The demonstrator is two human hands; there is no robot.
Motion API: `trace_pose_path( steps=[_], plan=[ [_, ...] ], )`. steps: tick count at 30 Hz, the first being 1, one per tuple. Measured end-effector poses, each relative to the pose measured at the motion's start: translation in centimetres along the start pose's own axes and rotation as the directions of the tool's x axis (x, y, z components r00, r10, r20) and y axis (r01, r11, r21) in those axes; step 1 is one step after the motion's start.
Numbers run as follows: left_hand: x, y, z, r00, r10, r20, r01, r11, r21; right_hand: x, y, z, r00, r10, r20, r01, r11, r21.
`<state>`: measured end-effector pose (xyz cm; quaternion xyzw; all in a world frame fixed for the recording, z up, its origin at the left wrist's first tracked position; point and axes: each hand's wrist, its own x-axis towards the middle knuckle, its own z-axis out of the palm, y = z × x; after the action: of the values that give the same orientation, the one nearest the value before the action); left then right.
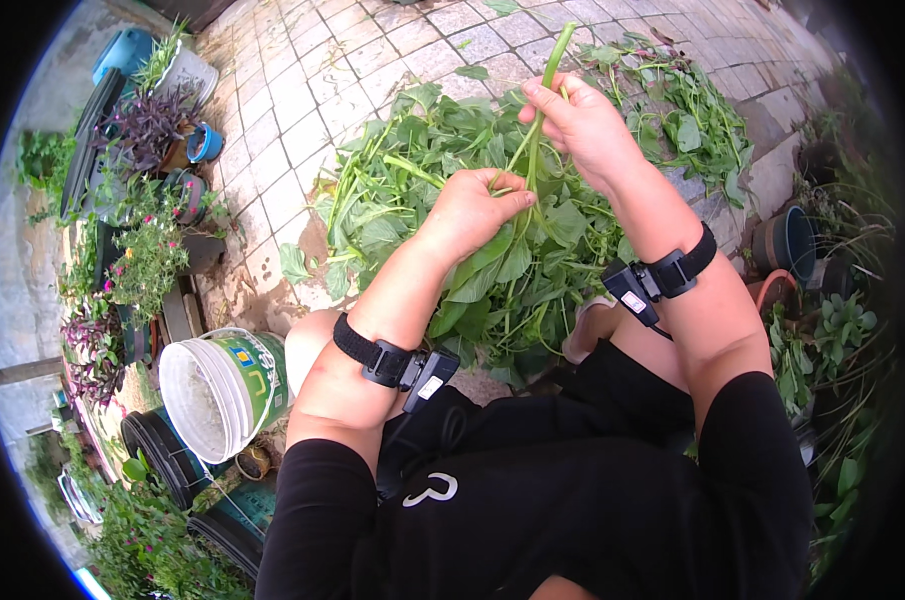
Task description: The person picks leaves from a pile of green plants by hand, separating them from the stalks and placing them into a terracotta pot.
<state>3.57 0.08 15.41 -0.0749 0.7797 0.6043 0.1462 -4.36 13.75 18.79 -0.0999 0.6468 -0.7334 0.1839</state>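
Between my two hands is a thick green plant stem (558,56) with leafy side shoots. My right hand (572,124) pinches it near its bare upper end, which points up and away. Lower down, my left hand (482,206) grips the stem and thinner shoots between thumb and fingers, close to broad green leaves (490,259) that hang below. Under both hands, a large heap of leafy green stems (392,202) lies on the ground. Each forearm wears a black strap with a small device.
A second pile of leafy stems (692,112) lies beyond my right arm on the stone paving (287,112). A white and green plastic bucket (227,390) stands by my left knee. Potted plants (149,255) line the left side; a dark pot (785,244) and more plants are at right.
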Motion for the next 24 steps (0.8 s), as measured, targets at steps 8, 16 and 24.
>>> trace_pose_path(
  steps=[8, 16, 24],
  plan=[
    [0.4, -0.5, -0.7, 0.994, 0.003, -0.109, -0.030, 0.969, -0.244, 0.0, 0.6, -0.5, 0.987, 0.132, 0.087, -0.071, 0.866, -0.495],
    [0.1, -0.1, -0.3, 0.964, 0.210, -0.162, -0.184, 0.969, 0.163, -0.2, 1.6, -0.3, 0.989, 0.100, 0.113, -0.025, 0.850, -0.526],
    [0.2, 0.6, -0.4, 0.919, -0.018, -0.394, -0.101, 0.955, -0.279, -0.4, 1.8, 0.4, 0.994, -0.096, 0.058, 0.112, 0.863, -0.492]
  ],
)
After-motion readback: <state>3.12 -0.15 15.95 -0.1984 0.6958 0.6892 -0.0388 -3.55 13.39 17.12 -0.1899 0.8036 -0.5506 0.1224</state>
